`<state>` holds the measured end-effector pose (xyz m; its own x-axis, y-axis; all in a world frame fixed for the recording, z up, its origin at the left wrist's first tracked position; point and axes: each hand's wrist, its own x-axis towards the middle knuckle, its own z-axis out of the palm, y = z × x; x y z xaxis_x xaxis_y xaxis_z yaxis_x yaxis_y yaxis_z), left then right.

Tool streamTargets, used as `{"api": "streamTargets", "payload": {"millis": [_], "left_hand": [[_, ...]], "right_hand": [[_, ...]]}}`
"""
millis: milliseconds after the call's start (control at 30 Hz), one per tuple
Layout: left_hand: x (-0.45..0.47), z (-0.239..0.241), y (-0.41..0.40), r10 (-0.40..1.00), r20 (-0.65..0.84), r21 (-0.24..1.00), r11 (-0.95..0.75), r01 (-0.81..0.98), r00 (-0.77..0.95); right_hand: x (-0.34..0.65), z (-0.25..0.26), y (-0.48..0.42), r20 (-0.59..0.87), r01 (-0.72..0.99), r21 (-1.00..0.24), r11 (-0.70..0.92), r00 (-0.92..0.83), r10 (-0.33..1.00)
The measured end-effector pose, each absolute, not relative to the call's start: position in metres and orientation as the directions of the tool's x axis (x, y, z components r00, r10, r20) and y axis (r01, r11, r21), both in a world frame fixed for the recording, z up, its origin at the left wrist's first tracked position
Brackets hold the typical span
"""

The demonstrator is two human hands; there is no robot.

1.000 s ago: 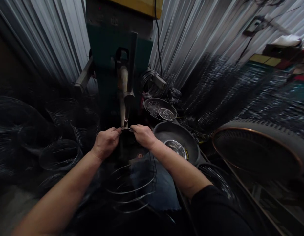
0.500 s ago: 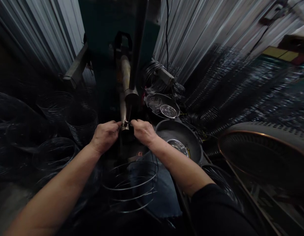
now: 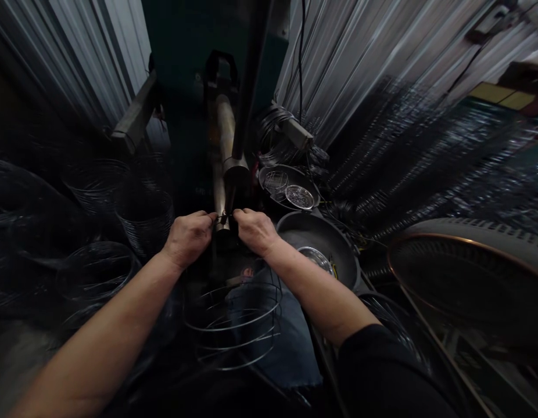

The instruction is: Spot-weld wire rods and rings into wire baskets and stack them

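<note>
Seen from the head-worn camera, a worker at a spot welder (image 3: 219, 174) in a metal-walled workshop grips a thin wire with both hands. The left hand (image 3: 188, 238) and the right hand (image 3: 254, 231) are closed, thumbs and fingers pinching the wire (image 3: 224, 218) from either side, right at the welder's lower electrode (image 3: 221, 200). The wire sits just in front of the electrode, between the two hands. Below them, a round wire cage (image 3: 232, 331) of stacked hoops hangs over the worker's denim-covered lap (image 3: 290, 348); whether it joins the pinched wire cannot be told.

To the right of the welder, a dark round pan (image 3: 286, 187) holds small wire discs (image 3: 299, 197), and a wider grey pan (image 3: 316, 244) just beside the right forearm holds a steel bowl (image 3: 315, 259). A coil of wire (image 3: 278, 130) lies behind them, against the corrugated metal wall (image 3: 360, 64). Stacked wire baskets (image 3: 144, 223) crowd the left side in shadow, near the left forearm. At far right stands a large round frame with a copper-coloured rim (image 3: 461, 278), and long rows of wire coils (image 3: 404, 157) run behind it, blurred.
</note>
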<state>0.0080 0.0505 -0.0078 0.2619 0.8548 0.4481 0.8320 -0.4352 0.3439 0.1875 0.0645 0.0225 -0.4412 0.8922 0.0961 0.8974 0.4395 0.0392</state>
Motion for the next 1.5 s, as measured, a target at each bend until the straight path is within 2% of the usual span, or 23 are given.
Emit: {"api": "streamTargets", "payload": {"millis": [533, 800, 1500], "left_hand": [[0.011, -0.009, 0.053, 0.853, 0.458, 0.325, -0.424, 0.846, 0.251], [0.010, 0.003, 0.056, 0.899, 0.337, 0.328, -0.390, 0.860, 0.280], [0.013, 0.008, 0.055, 0.908, 0.302, 0.284, -0.377, 0.881, 0.291]], "right_hand": [[0.189, 0.019, 0.067, 0.088, 0.907, 0.025, 0.419, -0.420, 0.903], [0.191, 0.027, 0.073, 0.090, 0.895, -0.042, 0.443, -0.439, 0.894], [0.191, 0.024, 0.071, 0.098, 0.905, -0.005, 0.426, -0.423, 0.901]]}}
